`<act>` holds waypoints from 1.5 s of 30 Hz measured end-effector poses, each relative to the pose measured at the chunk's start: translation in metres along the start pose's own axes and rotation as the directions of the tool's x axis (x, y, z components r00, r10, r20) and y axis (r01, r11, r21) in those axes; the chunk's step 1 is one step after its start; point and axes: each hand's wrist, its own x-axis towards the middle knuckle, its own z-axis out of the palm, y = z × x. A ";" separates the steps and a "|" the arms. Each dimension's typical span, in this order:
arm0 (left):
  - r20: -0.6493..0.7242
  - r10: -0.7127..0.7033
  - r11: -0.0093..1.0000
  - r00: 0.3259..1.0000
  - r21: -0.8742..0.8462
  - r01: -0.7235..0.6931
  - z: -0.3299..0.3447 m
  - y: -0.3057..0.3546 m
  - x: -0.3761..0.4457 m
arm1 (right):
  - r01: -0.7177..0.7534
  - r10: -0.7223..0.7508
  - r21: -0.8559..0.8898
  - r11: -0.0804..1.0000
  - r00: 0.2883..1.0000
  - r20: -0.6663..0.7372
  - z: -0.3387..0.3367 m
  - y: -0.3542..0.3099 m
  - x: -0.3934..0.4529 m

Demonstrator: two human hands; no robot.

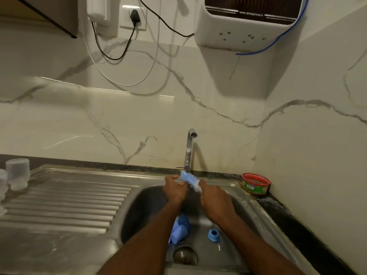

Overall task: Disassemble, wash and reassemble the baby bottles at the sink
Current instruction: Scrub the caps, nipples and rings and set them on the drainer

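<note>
- The steel sink (139, 197) fills the lower part of the view, with a ribbed draining board (65, 197) on its left and a deep basin on its right
- A white water purifier (252, 22) hangs on the marble wall above, with a blue tube (278, 39) curling from its side
- The tap (189, 149) rises behind the basin, its spout over the hands
- The right hand (215, 201) is held over the basin, fingers curled round the lower end of a blue bottle brush (190, 180)
- The left hand (174, 190) is just beside it, fingers curled against the brush; blur hides exactly how they grip
- Clear bottles (16, 173) stand upended at the far left of the draining board
- A red-rimmed tin (255, 186) sits on the dark counter at the basin's right corner
- Light blue bottle parts (179, 231) lie on the basin floor, partly under the left forearm
- A blue collar ring (213, 234) lies near them, above the drain (185, 255)
</note>
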 end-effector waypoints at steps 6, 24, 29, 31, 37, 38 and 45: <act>0.171 0.169 0.983 0.971 0.042 -0.178 0.004 -0.002 -0.004 | 0.168 -0.163 -0.004 0.986 0.948 -0.275 -0.004 0.016 -0.004; 0.165 0.284 0.934 0.945 0.174 -0.311 0.001 -0.001 -0.004 | 0.161 -0.181 -0.082 0.984 0.884 -0.431 -0.010 0.037 -0.006; 0.153 0.376 0.887 0.914 0.225 -0.403 -0.004 -0.008 0.001 | 0.239 -0.261 -0.105 0.965 0.877 -0.404 -0.005 0.030 -0.016; 0.209 0.446 0.841 0.870 0.236 -0.488 -0.002 -0.012 0.004 | 0.263 -0.284 -0.107 0.959 0.879 -0.383 -0.001 0.027 -0.015; 0.259 0.496 0.800 0.829 0.233 -0.552 -0.003 -0.013 0.007 | 0.180 -0.202 -0.092 0.979 0.883 -0.424 -0.011 0.036 -0.009; 0.206 0.474 0.826 0.856 0.234 -0.514 -0.004 -0.012 0.007 | 0.174 -0.194 -0.086 0.981 0.873 -0.448 -0.012 0.037 -0.009; 0.234 0.474 0.808 0.849 0.269 -0.525 -0.001 -0.015 0.011 | 0.144 -0.146 -0.031 0.989 0.923 -0.355 -0.007 0.023 -0.017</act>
